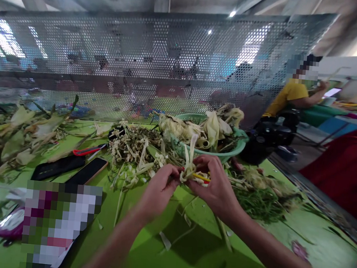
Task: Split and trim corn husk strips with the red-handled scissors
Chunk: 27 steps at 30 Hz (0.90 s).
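A pale strip of dried corn husk, looped at its lower end, stands up between my two hands above the green table. My left hand pinches the loop from the left, with thumb and fingers closed. From the other side my right hand closes around the husk and a thin yellow-and-red tool; its kind is hidden by the fingers. Just beyond my hands sits a green plastic basket with dried husks in it. Small knotted husk pieces lie heaped to its left.
Husks pile up at the left. Near them lie a red cutter, a black phone-like case and a phone. Green shreds lie right. A perforated metal screen stands behind; a person in yellow sits beyond.
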Available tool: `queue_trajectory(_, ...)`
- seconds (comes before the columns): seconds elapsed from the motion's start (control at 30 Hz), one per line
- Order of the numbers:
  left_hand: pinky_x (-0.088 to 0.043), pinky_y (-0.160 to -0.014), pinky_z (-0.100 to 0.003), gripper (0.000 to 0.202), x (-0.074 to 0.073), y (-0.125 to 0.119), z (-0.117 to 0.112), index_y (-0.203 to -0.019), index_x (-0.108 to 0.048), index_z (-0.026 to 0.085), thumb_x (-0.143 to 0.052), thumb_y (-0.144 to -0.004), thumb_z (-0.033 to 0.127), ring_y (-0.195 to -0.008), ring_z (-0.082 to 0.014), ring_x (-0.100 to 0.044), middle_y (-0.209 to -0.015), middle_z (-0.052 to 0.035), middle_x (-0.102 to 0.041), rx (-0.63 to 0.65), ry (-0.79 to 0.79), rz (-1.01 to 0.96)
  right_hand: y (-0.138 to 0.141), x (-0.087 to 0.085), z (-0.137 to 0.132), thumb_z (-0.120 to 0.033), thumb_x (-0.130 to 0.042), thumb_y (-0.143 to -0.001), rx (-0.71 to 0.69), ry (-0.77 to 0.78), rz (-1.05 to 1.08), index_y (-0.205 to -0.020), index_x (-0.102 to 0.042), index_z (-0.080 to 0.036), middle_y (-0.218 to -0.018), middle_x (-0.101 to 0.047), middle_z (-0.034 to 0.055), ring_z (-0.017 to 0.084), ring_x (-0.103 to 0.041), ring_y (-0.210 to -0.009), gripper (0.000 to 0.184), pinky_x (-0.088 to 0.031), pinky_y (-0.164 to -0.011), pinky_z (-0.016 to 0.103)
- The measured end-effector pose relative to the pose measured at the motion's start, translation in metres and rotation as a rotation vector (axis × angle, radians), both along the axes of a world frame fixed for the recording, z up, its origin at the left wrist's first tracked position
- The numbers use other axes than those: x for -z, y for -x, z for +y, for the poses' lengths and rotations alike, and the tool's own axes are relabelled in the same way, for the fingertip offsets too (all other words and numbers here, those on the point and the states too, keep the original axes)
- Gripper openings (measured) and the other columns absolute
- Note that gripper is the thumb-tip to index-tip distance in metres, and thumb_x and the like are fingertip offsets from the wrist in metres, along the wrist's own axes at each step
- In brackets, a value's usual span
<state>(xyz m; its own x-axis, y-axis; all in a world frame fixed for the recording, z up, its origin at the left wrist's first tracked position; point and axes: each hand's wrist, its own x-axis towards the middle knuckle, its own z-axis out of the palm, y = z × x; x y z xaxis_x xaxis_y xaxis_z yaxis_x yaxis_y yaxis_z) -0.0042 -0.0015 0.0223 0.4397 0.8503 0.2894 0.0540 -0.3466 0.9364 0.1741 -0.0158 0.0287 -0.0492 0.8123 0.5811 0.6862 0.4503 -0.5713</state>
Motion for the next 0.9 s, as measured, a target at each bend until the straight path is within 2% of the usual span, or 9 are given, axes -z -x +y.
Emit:
queue_trajectory(0.23,-0.042,-0.088,-0.03,0.004,0.0,0.0,0.001,-0.084,-0.047,0.019,-0.044,-0.087,0.018,-0.099,-0.0176,-0.053,-0.109,-0.0081,-0.057,0.055,0.026,-0.027,0.0,-0.002,0.002,-0.032,-0.065,-0.078,-0.184,0.252,0.141,-0.115,-0.049,-0.02,-0.103,-0.062,0.0065,0.02,-0.061,-0.089,0.042,-0.048,-0.078,0.033)
queue_trajectory(0.33,-0.042,-0.084,-0.029,0.005,0.0,0.0,0.001,-0.084,-0.048,0.018,-0.045,-0.087,0.019,-0.093,-0.0173,-0.052,-0.1,-0.0068,-0.057,0.044,0.018,0.015,0.001,-0.004,0.003,-0.028,-0.064,-0.078,-0.24,0.28,0.143,-0.108,-0.057,-0.02,-0.104,-0.065,0.0057,0.021,-0.061,-0.094,0.032,-0.047,-0.083,0.035)
queue_trajectory(0.43,-0.042,-0.081,-0.027,0.003,0.0,0.0,0.001,-0.084,-0.047,0.018,-0.045,-0.087,0.019,-0.089,-0.0165,-0.05,-0.095,-0.0055,-0.055,0.027,0.021,0.042,0.002,-0.005,0.004,-0.027,-0.062,-0.079,-0.291,0.296,0.163,-0.101,-0.06,-0.02,-0.098,-0.066,0.0041,0.02,-0.061,-0.092,0.023,-0.047,-0.082,0.033)
queue_trajectory(0.63,-0.04,-0.081,-0.028,0.007,0.002,0.002,0.006,-0.079,-0.046,0.018,-0.047,-0.086,0.018,-0.088,-0.016,-0.048,-0.094,-0.0055,-0.051,-0.046,-0.09,0.065,0.001,-0.001,0.004,-0.03,-0.063,-0.078,-0.238,0.318,0.258,-0.092,-0.06,-0.019,-0.089,-0.062,0.0028,0.018,-0.058,-0.084,0.018,-0.047,-0.076,0.03)
queue_trajectory(0.73,-0.04,-0.08,-0.028,0.007,0.002,0.005,0.009,-0.078,-0.047,0.018,-0.048,-0.086,0.019,-0.086,-0.0162,-0.048,-0.091,-0.005,-0.051,-0.061,-0.139,0.114,0.0,0.0,0.004,-0.029,-0.063,-0.077,-0.188,0.343,0.303,-0.091,-0.059,-0.018,-0.083,-0.061,0.0019,0.016,-0.057,-0.075,0.019,-0.046,-0.067,0.027)
queue_trajectory(0.9,-0.04,-0.078,-0.029,0.007,0.001,0.012,0.013,-0.078,-0.049,0.018,-0.049,-0.084,0.02,-0.084,-0.0165,-0.049,-0.089,-0.0043,-0.052,-0.111,-0.142,0.209,-0.002,-0.001,0.004,-0.029,-0.064,-0.075,-0.151,0.289,0.394,-0.087,-0.056,-0.018,-0.076,-0.058,-0.0002,0.014,-0.055,-0.068,0.018,-0.044,-0.062,0.024)
